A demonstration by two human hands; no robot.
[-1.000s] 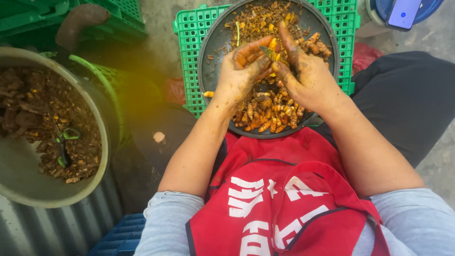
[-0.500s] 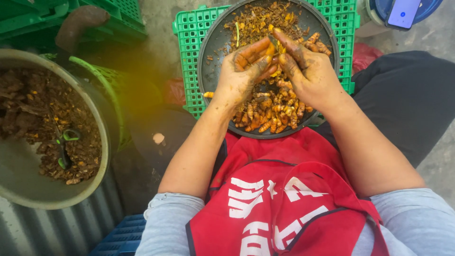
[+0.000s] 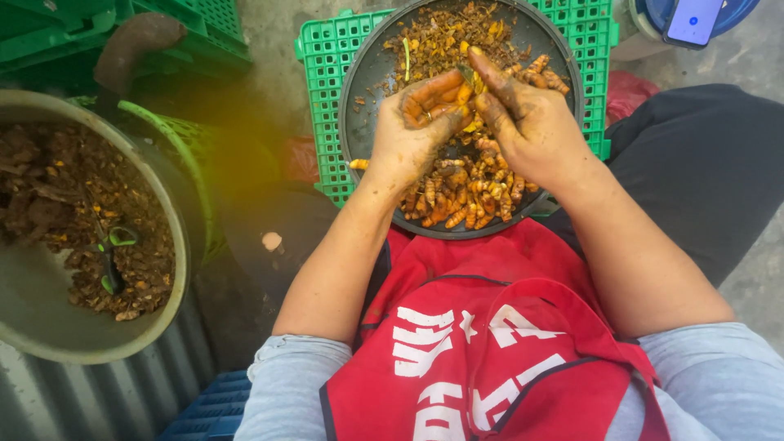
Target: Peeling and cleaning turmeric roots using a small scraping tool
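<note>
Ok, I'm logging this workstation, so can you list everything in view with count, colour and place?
Round dark metal pan: one, grey, top centre on the crate.
Green plastic lattice crate: one, under the pan.
Small orange-brown root pieces: many, in the pan.
Large round grey basin: one, left, filled with brown scraps.
Green-handled scissors: one, in the basin.
Phone with lit blue screen: one, top right.
Red apron with white print: one, on the lap.
Left hand: stained orange, holding a piece over the pan.
Right hand: stained, fingers touching the same piece.

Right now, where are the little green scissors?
In the head view, the green-handled scissors lie at the far left, on the brown scraps inside the big grey basin, away from both hands.
</note>
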